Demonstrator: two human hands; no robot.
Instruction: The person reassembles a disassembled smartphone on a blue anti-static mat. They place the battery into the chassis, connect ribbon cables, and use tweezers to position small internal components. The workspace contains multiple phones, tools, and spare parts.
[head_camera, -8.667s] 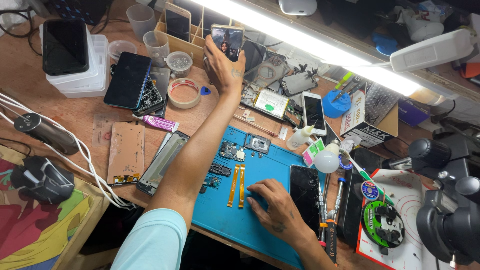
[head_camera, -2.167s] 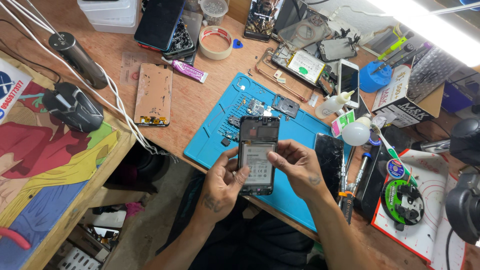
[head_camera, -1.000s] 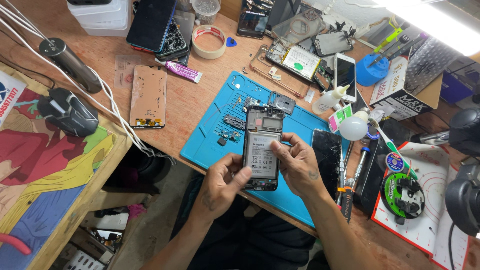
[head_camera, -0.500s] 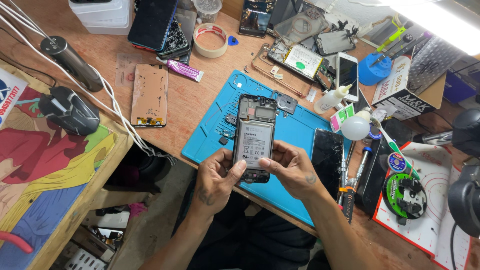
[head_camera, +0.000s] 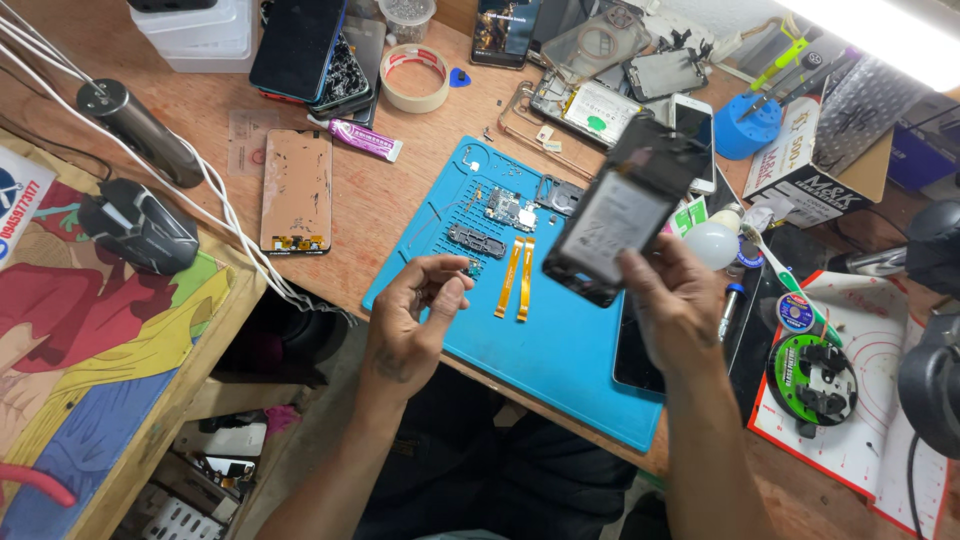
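Our right hand (head_camera: 678, 300) grips the opened phone (head_camera: 622, 212), tilted above the blue mat (head_camera: 560, 350). Our left hand (head_camera: 415, 320) pinches its fingertips together near two orange flex cables (head_camera: 516, 278) and small boards (head_camera: 505, 208) on it.

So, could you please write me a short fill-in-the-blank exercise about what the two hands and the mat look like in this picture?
1. The right hand holds an opened phone above the ____ work mat.
2. The left hand pinches a tiny part; it is too ____ to identify.
3. Two ____ flex cables lie side by side on the mat.
4. A roll of tape lies on the ____ benchtop.

Missing words: blue; small; orange; wooden
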